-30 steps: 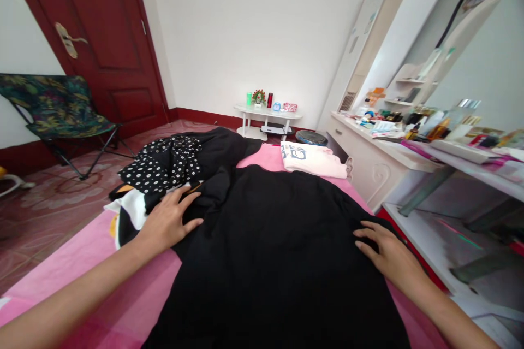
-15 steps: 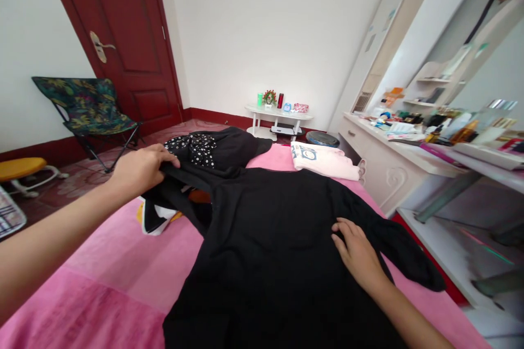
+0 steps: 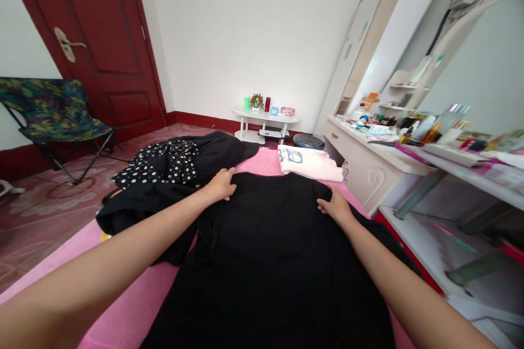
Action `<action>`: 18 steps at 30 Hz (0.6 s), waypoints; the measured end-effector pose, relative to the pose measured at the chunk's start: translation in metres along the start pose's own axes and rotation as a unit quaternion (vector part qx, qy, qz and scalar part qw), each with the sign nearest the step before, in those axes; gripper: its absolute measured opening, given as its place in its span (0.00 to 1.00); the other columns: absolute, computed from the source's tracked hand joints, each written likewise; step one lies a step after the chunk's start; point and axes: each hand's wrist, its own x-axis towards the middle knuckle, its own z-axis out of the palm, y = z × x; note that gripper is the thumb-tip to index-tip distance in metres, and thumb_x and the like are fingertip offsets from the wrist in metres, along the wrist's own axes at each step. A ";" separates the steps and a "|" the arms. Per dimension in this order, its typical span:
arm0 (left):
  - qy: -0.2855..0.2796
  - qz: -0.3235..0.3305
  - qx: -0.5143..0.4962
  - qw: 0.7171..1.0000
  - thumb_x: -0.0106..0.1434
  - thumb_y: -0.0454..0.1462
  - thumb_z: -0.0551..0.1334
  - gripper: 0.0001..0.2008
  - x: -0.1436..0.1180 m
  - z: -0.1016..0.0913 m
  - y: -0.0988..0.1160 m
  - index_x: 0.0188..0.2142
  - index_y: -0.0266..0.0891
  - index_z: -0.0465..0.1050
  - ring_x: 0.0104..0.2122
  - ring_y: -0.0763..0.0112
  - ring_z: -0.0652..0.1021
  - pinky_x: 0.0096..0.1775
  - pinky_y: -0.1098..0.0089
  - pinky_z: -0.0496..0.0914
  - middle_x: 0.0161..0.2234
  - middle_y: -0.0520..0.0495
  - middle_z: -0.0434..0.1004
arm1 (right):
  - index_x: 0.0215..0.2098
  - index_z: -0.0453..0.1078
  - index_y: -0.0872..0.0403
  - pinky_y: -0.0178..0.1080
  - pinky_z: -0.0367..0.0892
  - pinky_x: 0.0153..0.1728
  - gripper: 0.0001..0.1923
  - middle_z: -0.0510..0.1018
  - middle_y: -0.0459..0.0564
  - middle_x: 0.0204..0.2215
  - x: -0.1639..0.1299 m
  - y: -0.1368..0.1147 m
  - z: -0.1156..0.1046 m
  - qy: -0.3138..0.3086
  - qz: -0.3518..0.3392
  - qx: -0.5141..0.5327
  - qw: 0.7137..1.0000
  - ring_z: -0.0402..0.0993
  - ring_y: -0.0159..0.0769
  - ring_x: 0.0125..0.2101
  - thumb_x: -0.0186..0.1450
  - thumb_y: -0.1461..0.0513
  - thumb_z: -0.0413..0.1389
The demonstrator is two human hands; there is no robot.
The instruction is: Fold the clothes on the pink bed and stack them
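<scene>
Since the earlier frame, the left hand [image 3: 223,185] has gone from the sleeve [image 3: 147,204] to one shoulder [image 3: 244,181] of the shirt [image 3: 286,250] and the right hand [image 3: 338,207] up to the other. Each pinches cloth there, seemingly to hold the top edge even. Plain black, the shirt lies spread on the pink cover [image 3: 131,308].

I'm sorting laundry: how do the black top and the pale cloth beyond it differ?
The black top lies spread out; the pale cloth looks folded. The black top is plain where visible; the pale cloth bears a blue print. Both lie on pink bedding.
</scene>
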 end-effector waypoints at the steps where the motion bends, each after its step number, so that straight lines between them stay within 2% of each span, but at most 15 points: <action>1: -0.008 -0.024 0.006 1.000 0.56 0.34 0.63 0.37 0.014 0.008 -0.001 0.63 0.39 0.51 0.27 0.70 0.79 0.27 0.73 0.73 0.61 0.31 0.55 | 0.62 0.46 0.58 0.35 0.71 0.23 0.39 0.77 0.48 0.25 0.009 -0.001 0.003 -0.009 0.022 -0.006 1.000 0.74 0.33 0.19 0.57 0.61 0.59; 3: -0.004 -0.047 0.022 0.999 0.54 0.37 0.66 0.41 0.034 0.021 -0.003 0.63 0.34 0.49 0.29 0.63 0.80 0.27 0.69 0.74 0.59 0.24 0.57 | 0.64 0.40 0.61 0.36 0.70 0.20 0.47 0.76 0.47 0.22 0.021 -0.003 0.007 -0.024 0.044 -0.026 0.998 0.72 0.33 0.16 0.55 0.58 0.62; 5: -0.007 -0.050 0.038 0.998 0.51 0.41 0.68 0.40 0.045 0.029 -0.005 0.59 0.29 0.56 0.32 0.56 0.80 0.30 0.65 0.74 0.53 0.23 0.65 | 0.63 0.45 0.60 0.37 0.70 0.20 0.48 0.77 0.48 0.23 0.027 -0.005 0.008 -0.037 0.043 -0.054 0.997 0.71 0.33 0.15 0.52 0.55 0.64; 7: -0.029 -0.038 0.049 0.998 0.50 0.43 0.68 0.31 0.047 0.034 -0.006 0.49 0.26 0.67 0.30 0.56 0.80 0.32 0.64 0.73 0.42 0.28 0.74 | 0.56 0.59 0.60 0.39 0.69 0.22 0.39 0.77 0.49 0.24 0.026 -0.006 0.008 -0.050 0.027 -0.085 0.995 0.70 0.33 0.14 0.52 0.53 0.64; 8: -0.043 -0.027 0.051 0.997 0.52 0.44 0.67 0.25 0.047 0.035 -0.007 0.43 0.26 0.71 0.27 0.59 0.79 0.32 0.66 0.73 0.37 0.33 0.77 | 0.51 0.65 0.60 0.39 0.69 0.23 0.32 0.76 0.49 0.23 0.024 -0.008 0.007 -0.056 0.017 -0.098 0.993 0.69 0.32 0.14 0.52 0.53 0.63; 10: -0.058 0.001 0.052 0.997 0.55 0.43 0.62 0.18 0.046 0.032 -0.007 0.36 0.27 0.73 0.21 0.69 0.77 0.31 0.71 0.70 0.28 0.43 0.77 | 0.40 0.70 0.61 0.39 0.68 0.25 0.21 0.75 0.48 0.20 0.018 -0.014 0.002 -0.066 -0.002 -0.109 0.992 0.69 0.32 0.14 0.56 0.54 0.61; 11: -0.054 0.017 0.052 0.997 0.57 0.42 0.60 0.17 0.046 0.027 -0.006 0.37 0.27 0.73 0.20 0.72 0.76 0.31 0.73 0.69 0.27 0.47 0.76 | 0.38 0.71 0.61 0.38 0.68 0.26 0.18 0.74 0.47 0.18 0.015 -0.018 -0.001 -0.066 -0.013 -0.108 0.992 0.69 0.32 0.14 0.58 0.54 0.59; 13: -0.022 0.049 0.051 0.997 0.61 0.40 0.53 0.18 0.050 0.014 -0.001 0.41 0.26 0.71 0.22 0.75 0.77 0.35 0.74 0.68 0.28 0.50 0.75 | 0.38 0.70 0.63 0.37 0.67 0.26 0.19 0.73 0.48 0.18 0.015 -0.028 -0.012 -0.051 -0.036 -0.101 0.993 0.70 0.31 0.16 0.62 0.52 0.54; 14: -0.002 0.061 0.051 0.997 0.62 0.39 0.52 0.18 0.055 0.006 0.003 0.44 0.26 0.70 0.26 0.72 0.78 0.39 0.73 0.68 0.30 0.49 0.76 | 0.39 0.69 0.63 0.37 0.67 0.27 0.21 0.73 0.49 0.19 0.018 -0.034 -0.018 -0.036 -0.044 -0.097 0.994 0.72 0.32 0.17 0.63 0.51 0.51; 16: 0.064 0.086 0.049 0.993 0.63 0.38 0.52 0.18 0.069 -0.010 0.013 0.48 0.29 0.67 0.38 0.63 0.78 0.47 0.67 0.66 0.37 0.45 0.76 | 0.41 0.67 0.63 0.37 0.68 0.28 0.23 0.74 0.52 0.22 0.034 -0.047 -0.030 0.004 -0.051 -0.093 0.994 0.74 0.33 0.21 0.65 0.50 0.47; 18: 0.151 0.110 0.032 0.982 0.60 0.35 0.57 0.18 0.085 -0.021 0.023 0.50 0.31 0.65 0.49 0.55 0.73 0.52 0.61 0.63 0.47 0.37 0.71 | 0.44 0.65 0.61 0.39 0.70 0.31 0.23 0.75 0.55 0.30 0.057 -0.057 -0.037 0.042 -0.069 -0.056 0.995 0.76 0.36 0.27 0.65 0.50 0.46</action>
